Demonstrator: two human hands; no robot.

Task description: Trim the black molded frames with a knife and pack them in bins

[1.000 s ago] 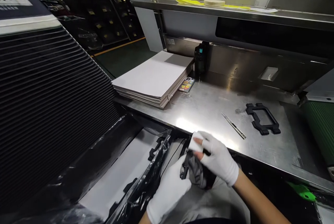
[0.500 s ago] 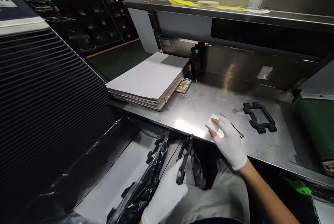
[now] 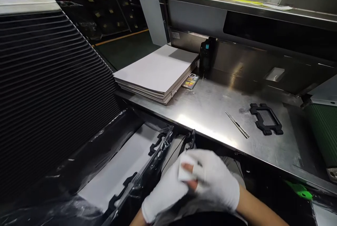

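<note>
My left hand (image 3: pixel 168 189), in a white glove, is wrapped round a black plastic frame (image 3: pixel 193 138) over my lap. Only the far end of that frame shows; the rest lies behind my hands. My right hand (image 3: pixel 217 177), gloved with bare thumb and fingertip, pinches a small white folded piece (image 3: pixel 185 172), maybe cloth or paper. It is against or just over the left hand and the frame; motion blur hides the exact contact. On the steel table lie a thin pen-like metal tool (image 3: pixel 237 125) and another black frame (image 3: pixel 271 127).
A stack of white sheets (image 3: pixel 160 68) sits at the table's back left, beside a phone (image 3: pixel 191 81) and a black bottle-like object (image 3: pixel 206 54). Left of my lap, a box lined with black plastic (image 3: pixel 147 180) contains black frames on white sheet. A green belt (image 3: pixel 322 131) is at right.
My right hand has moved left and down from over the table edge to my left hand, bringing the white piece onto or near the held frame. The view has shifted slightly.
</note>
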